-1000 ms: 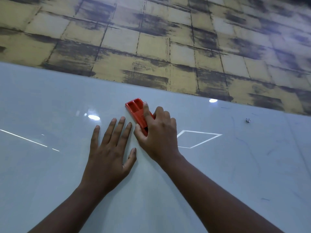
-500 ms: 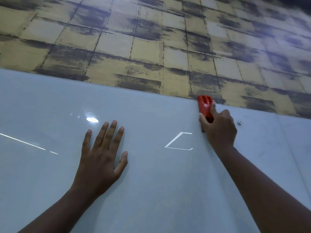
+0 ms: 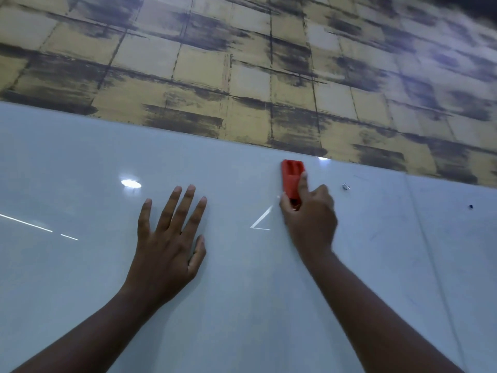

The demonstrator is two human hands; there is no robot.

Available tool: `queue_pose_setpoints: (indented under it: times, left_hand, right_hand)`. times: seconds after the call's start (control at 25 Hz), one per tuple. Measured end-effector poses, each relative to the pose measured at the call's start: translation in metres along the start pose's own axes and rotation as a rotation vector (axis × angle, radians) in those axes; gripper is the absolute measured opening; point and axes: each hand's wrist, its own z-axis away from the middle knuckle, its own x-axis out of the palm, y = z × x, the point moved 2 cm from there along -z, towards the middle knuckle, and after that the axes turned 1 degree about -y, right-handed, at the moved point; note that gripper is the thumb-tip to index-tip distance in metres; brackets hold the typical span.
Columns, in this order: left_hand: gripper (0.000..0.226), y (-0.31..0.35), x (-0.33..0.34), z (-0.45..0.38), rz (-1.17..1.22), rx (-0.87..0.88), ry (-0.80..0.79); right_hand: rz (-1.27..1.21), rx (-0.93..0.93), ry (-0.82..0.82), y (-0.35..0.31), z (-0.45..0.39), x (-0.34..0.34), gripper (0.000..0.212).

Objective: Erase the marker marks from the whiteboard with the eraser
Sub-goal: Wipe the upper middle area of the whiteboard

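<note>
Right hand (image 3: 309, 219) gripping red eraser (image 3: 291, 181) against whiteboard (image 3: 242, 305), left hand (image 3: 168, 238) flat and open, mid-wipe; next, probably sweeping over faint marks (image 3: 376, 235) rightward.

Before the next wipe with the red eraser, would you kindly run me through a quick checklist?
1. Right hand grips the red plastic eraser: ok.
2. Eraser against the glossy white whiteboard: ok.
3. Left hand flat on the board, apart from the eraser: ok.
4. Faint marker marks to the right erased: not ok.
5. Small metal screw out of the eraser's way: cannot tell.
</note>
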Motion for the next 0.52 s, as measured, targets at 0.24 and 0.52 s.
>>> queue_pose_setpoints:
  times: [0.24, 0.52]
  left_hand:
    - [0.071, 0.046, 0.013, -0.01, 0.012, -0.016, -0.025]
    - [0.061, 0.062, 0.01, 0.002, 0.016, 0.105, -0.008]
  right_hand:
    - [-0.055, -0.435, -0.043, -0.017, 0.062, -0.008, 0.07]
    - [-0.005, -0.302, 0.09, 0.058, 0.033, -0.014, 0.065]
